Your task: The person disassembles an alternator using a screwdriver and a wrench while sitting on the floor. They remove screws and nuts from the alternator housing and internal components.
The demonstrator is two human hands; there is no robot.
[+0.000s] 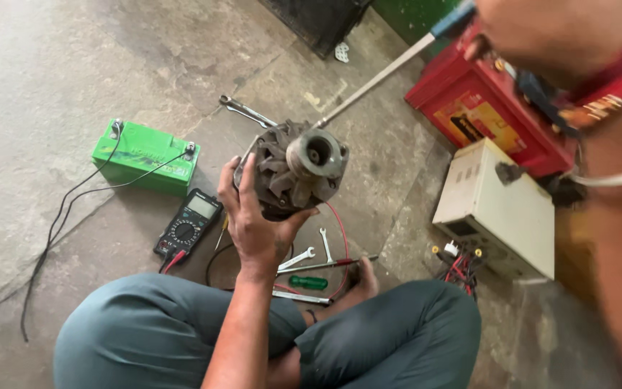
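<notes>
Holding the motor part up in my left hand, fingers wrapped tight. My right hand is blurry; I cannot tell its grip. 1 meter sits below.

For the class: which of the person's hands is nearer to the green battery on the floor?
Left. The left hand holds the grey alternator just right of the green battery. The right hand is raised at the upper right, far from it.
</notes>
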